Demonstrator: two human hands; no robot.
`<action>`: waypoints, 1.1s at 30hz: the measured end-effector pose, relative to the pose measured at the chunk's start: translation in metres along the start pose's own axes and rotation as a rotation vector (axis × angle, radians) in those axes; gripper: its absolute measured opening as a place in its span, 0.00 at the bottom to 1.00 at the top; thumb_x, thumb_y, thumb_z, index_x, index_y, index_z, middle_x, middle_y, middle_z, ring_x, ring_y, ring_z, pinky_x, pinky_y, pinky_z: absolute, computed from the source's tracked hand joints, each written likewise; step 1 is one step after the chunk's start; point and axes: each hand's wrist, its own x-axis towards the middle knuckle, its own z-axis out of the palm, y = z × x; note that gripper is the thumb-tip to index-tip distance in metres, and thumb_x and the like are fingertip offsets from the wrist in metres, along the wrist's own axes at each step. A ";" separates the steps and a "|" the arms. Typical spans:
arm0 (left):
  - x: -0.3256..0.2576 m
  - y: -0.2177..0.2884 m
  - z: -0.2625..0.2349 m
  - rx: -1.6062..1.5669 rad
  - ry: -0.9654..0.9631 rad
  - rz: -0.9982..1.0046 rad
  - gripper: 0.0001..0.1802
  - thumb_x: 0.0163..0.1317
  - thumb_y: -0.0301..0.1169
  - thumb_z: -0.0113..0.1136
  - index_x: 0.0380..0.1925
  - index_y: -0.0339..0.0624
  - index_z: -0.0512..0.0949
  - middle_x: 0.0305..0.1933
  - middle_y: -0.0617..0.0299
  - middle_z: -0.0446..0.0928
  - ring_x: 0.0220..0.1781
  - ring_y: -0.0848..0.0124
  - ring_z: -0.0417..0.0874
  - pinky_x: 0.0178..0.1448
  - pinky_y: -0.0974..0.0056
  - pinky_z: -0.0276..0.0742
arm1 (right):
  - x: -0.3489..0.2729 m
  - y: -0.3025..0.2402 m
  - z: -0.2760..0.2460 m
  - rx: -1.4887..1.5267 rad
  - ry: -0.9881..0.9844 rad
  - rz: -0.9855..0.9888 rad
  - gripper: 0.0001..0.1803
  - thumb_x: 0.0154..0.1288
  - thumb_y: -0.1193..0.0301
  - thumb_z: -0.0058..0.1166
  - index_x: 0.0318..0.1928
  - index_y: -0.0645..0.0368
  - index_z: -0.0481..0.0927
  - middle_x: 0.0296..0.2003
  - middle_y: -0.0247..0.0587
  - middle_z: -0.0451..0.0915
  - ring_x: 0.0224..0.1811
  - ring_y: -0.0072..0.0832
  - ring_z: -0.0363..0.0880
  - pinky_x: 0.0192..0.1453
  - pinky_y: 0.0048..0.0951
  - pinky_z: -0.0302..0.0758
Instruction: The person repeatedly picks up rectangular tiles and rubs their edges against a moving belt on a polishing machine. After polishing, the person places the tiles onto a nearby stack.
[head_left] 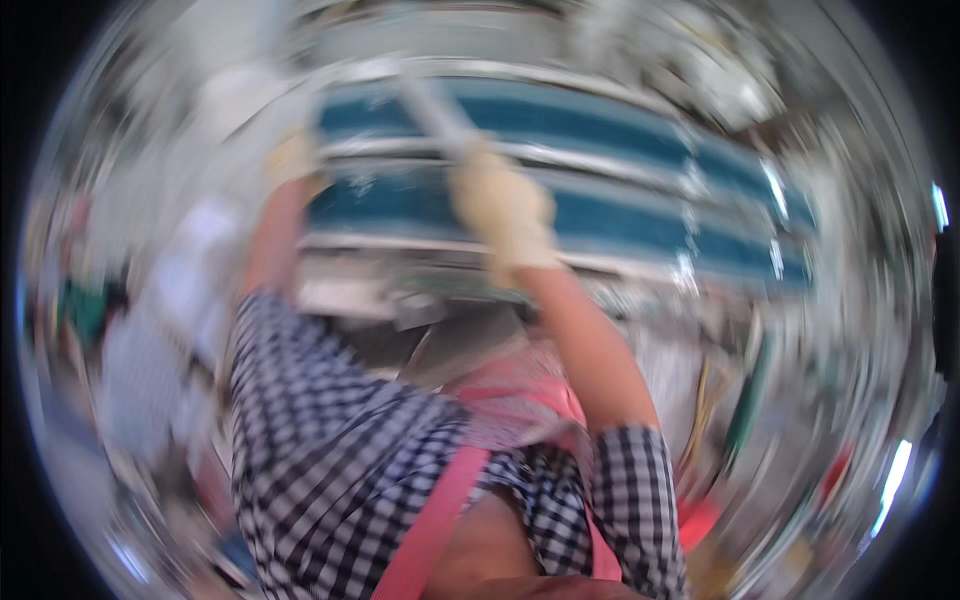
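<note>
Motion blurs the whole picture. My right hand [503, 205], in a cream glove, is closed around the near end of a long, flat, whitish strip [432, 108]. The strip points away and slightly left, above two long blue bands, a far one [590, 115] and a near one [630, 222], with pale rails between and around them. My left hand [293, 160], also in a cream glove, is at the left end of these bands. Its fingers are smeared, and I cannot make out whether it holds anything. White glossy marks show on the blue surfaces.
Whitish, bag-like shapes [165, 330] stand at the left, near a dark green patch [85, 308]. A green pole-like thing [748, 395] is at the right, with a red object [697, 520] below it. Blurred clear or white material [725, 75] lies at the far right.
</note>
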 end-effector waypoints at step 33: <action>-0.063 0.105 -0.036 -1.556 -0.466 0.101 0.23 0.77 0.38 0.48 0.61 0.29 0.71 0.56 0.44 0.79 0.56 0.60 0.84 0.63 0.62 0.81 | 0.040 -0.010 0.023 -0.104 -0.115 0.069 0.39 0.59 0.54 0.69 0.65 0.52 0.64 0.52 0.54 0.83 0.54 0.51 0.84 0.56 0.47 0.80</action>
